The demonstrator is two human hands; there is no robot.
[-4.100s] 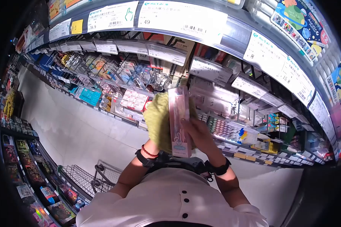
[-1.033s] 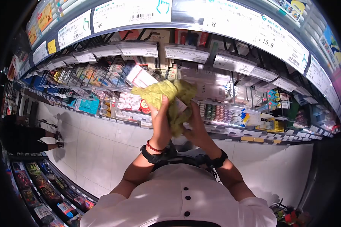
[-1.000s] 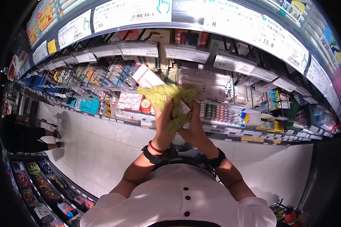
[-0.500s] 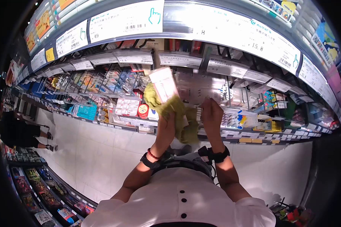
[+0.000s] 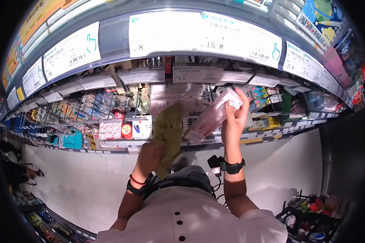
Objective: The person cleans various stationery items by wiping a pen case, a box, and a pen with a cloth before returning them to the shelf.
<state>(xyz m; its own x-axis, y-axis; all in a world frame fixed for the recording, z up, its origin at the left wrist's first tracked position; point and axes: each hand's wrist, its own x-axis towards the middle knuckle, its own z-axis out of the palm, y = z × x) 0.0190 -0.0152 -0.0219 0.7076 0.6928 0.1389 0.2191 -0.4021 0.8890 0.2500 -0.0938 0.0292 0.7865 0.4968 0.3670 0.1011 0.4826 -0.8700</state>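
A crumpled olive-green cloth [image 5: 168, 133] hangs from my left hand [image 5: 149, 156], whose fingers are closed round its lower part. In my right hand [image 5: 236, 111] is a clear plastic box [image 5: 211, 117], gripped near its upper end with the thumb on top. The box is long, flat and tilted, with pinkish contents that I cannot make out. Its lower end lies just right of the cloth, apart from it. Behind both hands, similar clear packs [image 5: 177, 91] lie in a shelf compartment, partly covered by the cloth.
Price labels [image 5: 207, 38] run along the curved shelf edge above. Stationery packs [image 5: 109, 99] fill the racks to the left, with a red round tin [image 5: 126, 131] below. A pale tiled floor [image 5: 85, 174] lies beneath. Another person's legs [image 5: 28, 174] show at far left.
My right hand has risen to the right and now holds the clear box. My left hand with the cloth has moved down and left. The view has shifted right along the shelf.
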